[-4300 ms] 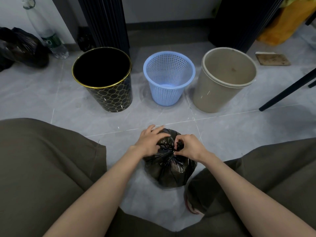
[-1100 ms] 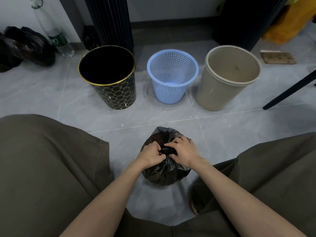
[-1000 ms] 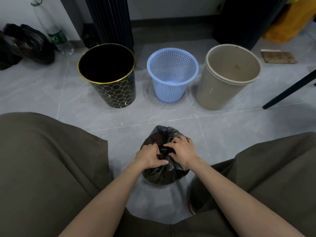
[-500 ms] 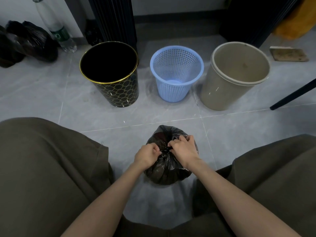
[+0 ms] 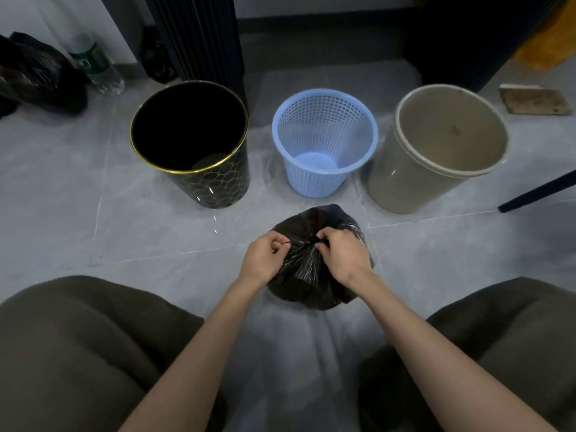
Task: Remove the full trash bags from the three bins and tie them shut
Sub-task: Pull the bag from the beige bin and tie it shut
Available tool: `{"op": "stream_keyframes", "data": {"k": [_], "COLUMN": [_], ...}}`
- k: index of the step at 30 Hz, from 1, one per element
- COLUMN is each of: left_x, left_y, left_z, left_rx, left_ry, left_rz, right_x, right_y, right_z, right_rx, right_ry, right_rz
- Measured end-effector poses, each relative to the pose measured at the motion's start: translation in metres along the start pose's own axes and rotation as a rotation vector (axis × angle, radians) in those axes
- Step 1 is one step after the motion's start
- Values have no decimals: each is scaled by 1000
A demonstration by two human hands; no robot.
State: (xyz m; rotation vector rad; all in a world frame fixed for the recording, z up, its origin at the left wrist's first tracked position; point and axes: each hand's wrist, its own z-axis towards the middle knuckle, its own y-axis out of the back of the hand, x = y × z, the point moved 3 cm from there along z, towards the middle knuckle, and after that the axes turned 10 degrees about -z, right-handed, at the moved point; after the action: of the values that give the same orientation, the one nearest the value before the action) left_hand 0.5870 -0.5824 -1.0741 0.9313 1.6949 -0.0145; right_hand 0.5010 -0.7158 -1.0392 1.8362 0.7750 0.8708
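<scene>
A full black trash bag [image 5: 307, 279] sits on the grey floor between my knees. My left hand [image 5: 263, 261] pinches a twisted end of the bag's top and pulls it to the left. My right hand [image 5: 341, 255] grips the other end at the knot and pulls to the right. Behind the bag stand three bins with no bags in them: a black bin with a gold rim [image 5: 199, 185], a blue mesh basket [image 5: 324, 179] and a beige bin [image 5: 408, 182].
Two tied black bags [image 5: 37, 79] lie at the far left beside a clear plastic bottle [image 5: 93, 63]. A dark furniture leg [image 5: 536, 191] slants in at the right. A brown board [image 5: 534, 99] lies at the back right. My knees fill both lower corners.
My hands have drawn apart, stretching the bag's twisted ends sideways from the knot. The view has shifted closer to the bins.
</scene>
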Motion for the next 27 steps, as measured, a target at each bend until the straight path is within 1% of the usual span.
{"op": "stream_keyframes", "data": {"k": [5, 11, 15, 19, 24, 27], "left_x": [-20, -77, -138, -208, -286, -315], "left_y": [25, 80, 133, 198, 288, 340], "left_z": [25, 13, -15, -50, -88, -105], "left_rx": [32, 79, 68, 59, 33, 25], "left_ry": [57, 116, 114, 110, 111, 114], "left_rz": [1, -6, -37, -60, -18, 28], "right_x": [17, 57, 94, 143, 211, 255], "right_y": [29, 95, 163, 243, 343, 390], "right_z": [27, 26, 8, -19, -50, -60], "right_rx": [67, 153, 206, 252, 267, 283], "right_ry": [-67, -84, -84, -45, -5, 37], "right_rz": [28, 61, 78, 95, 130, 131]}}
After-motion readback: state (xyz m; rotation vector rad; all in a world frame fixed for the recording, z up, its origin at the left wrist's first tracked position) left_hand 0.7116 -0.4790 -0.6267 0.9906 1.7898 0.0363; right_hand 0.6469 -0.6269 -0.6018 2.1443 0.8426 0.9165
